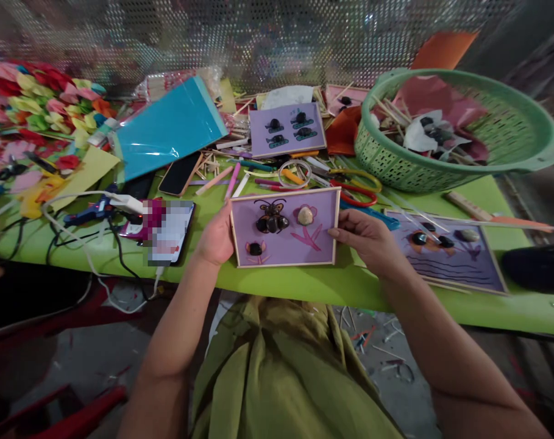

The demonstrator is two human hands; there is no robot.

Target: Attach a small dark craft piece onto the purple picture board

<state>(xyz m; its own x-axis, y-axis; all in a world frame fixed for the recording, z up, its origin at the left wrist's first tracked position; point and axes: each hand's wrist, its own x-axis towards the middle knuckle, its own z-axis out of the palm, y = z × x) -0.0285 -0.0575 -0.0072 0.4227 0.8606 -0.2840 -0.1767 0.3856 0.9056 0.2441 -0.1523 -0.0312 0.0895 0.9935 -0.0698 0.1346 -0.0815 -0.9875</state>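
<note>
A purple craft card (286, 241) framed with thin wooden sticks is held over the front edge of the green table (304, 283). It carries a butterfly made of dark stones, a pale stone, a small dark stone flower and pink drawn leaves. My left hand (216, 239) grips its left edge, fingers closed behind it. At the card's right edge, my right hand (367, 236) pinches it with thumb on top.
A second purple card (459, 259) with stones lies to the right, a third (287, 129) further back. A green basket (395, 160) of scraps stands back right. Phones (169, 231), a glue gun (91, 212), cables, sticks, scissors, teal paper (167, 128) and paper flowers (34, 103) crowd the left and middle.
</note>
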